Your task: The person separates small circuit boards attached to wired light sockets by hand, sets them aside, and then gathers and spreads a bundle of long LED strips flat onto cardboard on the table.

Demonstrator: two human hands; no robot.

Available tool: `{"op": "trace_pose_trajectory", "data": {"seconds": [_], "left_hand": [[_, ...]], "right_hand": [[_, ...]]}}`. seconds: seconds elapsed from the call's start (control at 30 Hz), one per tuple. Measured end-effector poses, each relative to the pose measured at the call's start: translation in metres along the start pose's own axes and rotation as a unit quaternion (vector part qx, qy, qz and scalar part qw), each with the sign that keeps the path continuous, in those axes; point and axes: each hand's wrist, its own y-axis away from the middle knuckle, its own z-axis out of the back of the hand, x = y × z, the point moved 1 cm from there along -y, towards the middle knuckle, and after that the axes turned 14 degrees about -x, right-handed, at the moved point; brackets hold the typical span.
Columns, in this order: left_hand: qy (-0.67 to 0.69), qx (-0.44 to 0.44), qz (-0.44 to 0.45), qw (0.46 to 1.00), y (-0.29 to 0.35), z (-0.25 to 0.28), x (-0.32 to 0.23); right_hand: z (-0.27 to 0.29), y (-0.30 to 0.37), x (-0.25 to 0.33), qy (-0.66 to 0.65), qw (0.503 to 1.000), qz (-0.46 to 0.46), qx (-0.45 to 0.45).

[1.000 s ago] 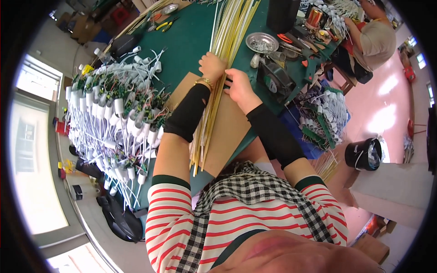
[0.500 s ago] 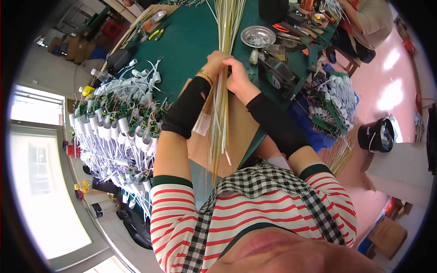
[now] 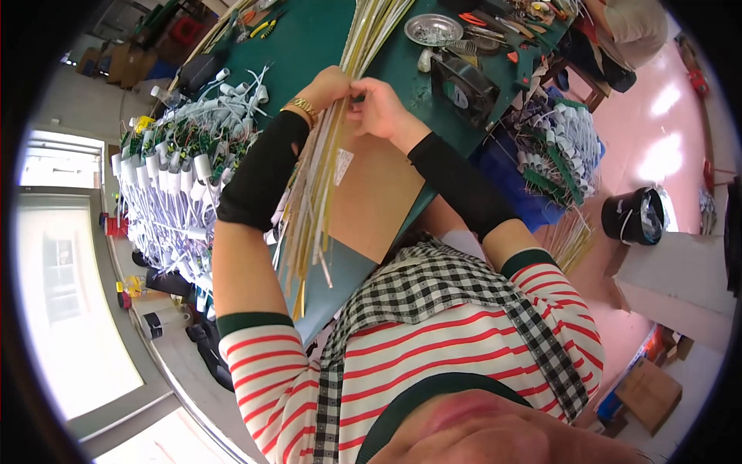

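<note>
A long bundle of thin yellow and white wires [image 3: 321, 193] runs down the green table [image 3: 309, 39] and over a brown cardboard sheet [image 3: 379, 185]. My left hand [image 3: 328, 87] is closed around the bundle near its middle; a gold bracelet sits on that wrist. My right hand [image 3: 380, 108] touches the same wires just to the right, its fingers pinching a few strands. Both forearms wear black sleeves. The lower ends of the wires hang past the table's near edge.
A large heap of white parts with green boards and trailing white wires [image 3: 182, 166] lies left of my arm. A metal dish [image 3: 433, 29], a black fan [image 3: 464, 87] and hand tools are at the far right. A blue bin [image 3: 541, 166] and a black bucket [image 3: 638, 216] stand below.
The view has swung and closed in on the table. Both hands stay on the wire bundle, which now lies more upright in the picture, with my hands further up it.
</note>
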Motion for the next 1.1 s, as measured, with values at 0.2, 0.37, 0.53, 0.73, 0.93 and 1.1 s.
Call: {"op": "trace_pose_trajectory", "data": {"seconds": [0.2, 0.37, 0.53, 0.73, 0.93, 1.1], "left_hand": [[0.114, -0.02, 0.141, 0.983, 0.057, 0.032, -0.011], [0.309, 0.013, 0.232, 0.922, 0.069, 0.036, -0.014], [0.428, 0.013, 0.204, 0.88, 0.06, 0.043, -0.02], [0.553, 0.012, 0.152, 0.819, 0.02, 0.076, -0.035], [0.511, -0.026, 0.071, 0.856, 0.021, 0.096, -0.011], [0.471, -0.035, 0.068, 0.879, 0.03, 0.078, -0.013]], "right_hand": [[0.016, -0.04, 0.019, -0.091, 0.995, -0.036, 0.014], [-0.007, -0.085, 0.046, -0.161, 0.961, 0.128, 0.187], [-0.067, -0.113, 0.122, -0.122, 0.982, 0.08, 0.116], [-0.14, -0.126, 0.186, 0.006, 0.97, 0.23, 0.075], [-0.172, -0.126, 0.181, 0.0, 0.957, 0.282, 0.067], [-0.156, -0.118, 0.18, -0.034, 0.961, 0.26, 0.085]]}}
